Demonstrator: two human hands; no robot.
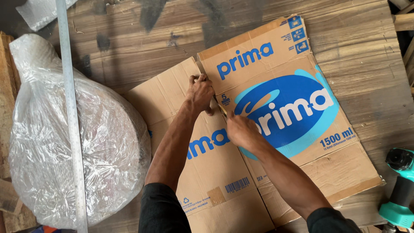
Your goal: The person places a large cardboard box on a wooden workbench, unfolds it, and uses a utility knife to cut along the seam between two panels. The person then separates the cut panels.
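left hand [200, 91] pressed flat on flattened cardboard box [258, 125] | right hand [241, 129] gripping small blade [222, 108] at the crease | wooden worktop [129, 51] | bubble-wrap roll [77, 142] left

1 camera, on my head, looking almost straight down.

It faces the wooden tabletop [353, 64] from close above, near enough that my forearms rise from the bottom edge and my hands meet at mid-frame over the flattened cardboard box [276, 108]. The view reaches a plastic-wrapped bundle [64, 142] on the left and a teal power drill [401, 185] at the right edge. No 2nd view overlaps it.
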